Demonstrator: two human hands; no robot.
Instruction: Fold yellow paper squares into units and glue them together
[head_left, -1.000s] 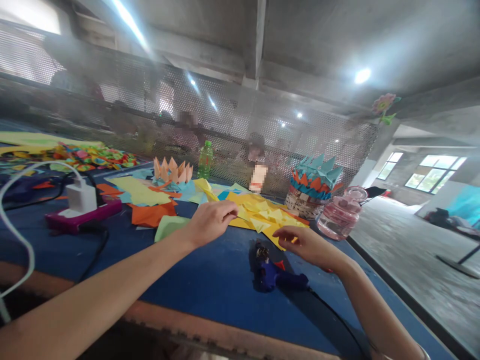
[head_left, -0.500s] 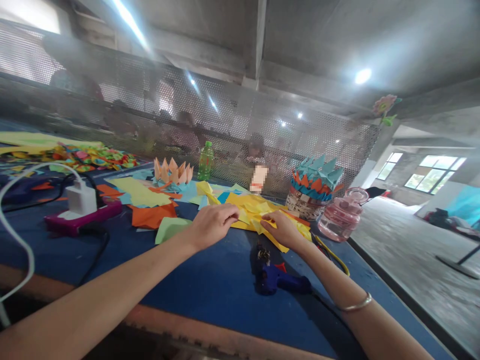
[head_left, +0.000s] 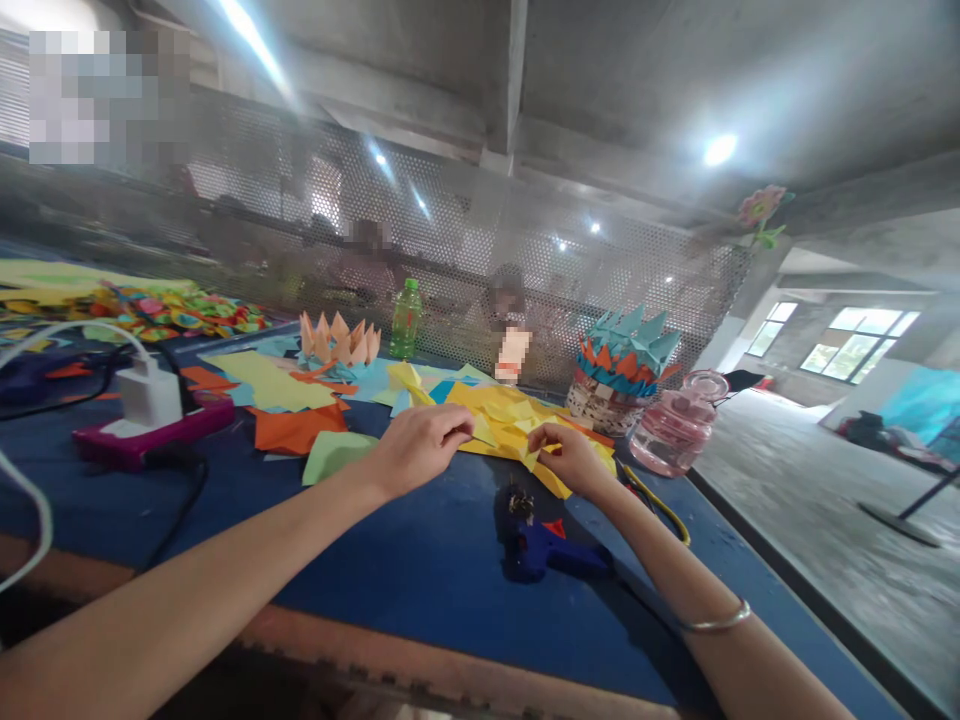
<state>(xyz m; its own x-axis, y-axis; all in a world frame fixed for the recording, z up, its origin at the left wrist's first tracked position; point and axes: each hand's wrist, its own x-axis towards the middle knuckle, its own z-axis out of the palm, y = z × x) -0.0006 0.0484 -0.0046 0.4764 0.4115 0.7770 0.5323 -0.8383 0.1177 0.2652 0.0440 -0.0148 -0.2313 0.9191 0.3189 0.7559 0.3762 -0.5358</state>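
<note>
My left hand is closed, thumb and fingers pinched at the near edge of the yellow paper. A paler yellow piece shows at its fingertips, partly hidden by the hand. To the right, my right hand has its fingers curled in a pinch on a small yellow edge. Loose yellow sheets lie heaped beneath and behind both hands. A dark blue glue gun rests on its side on the blue tabletop, just in front of the right hand.
Orange and light green paper lie left. Behind stand a peach folded-paper piece, a green bottle, a paper-petalled pot and a pink bottle. A purple power strip with cables sits left. A mesh screen backs the table.
The right hand's fingers have drawn in from a looser spread to a pinch at the yellow paper. The left hand stays nearly the same. The view has shifted slightly.
</note>
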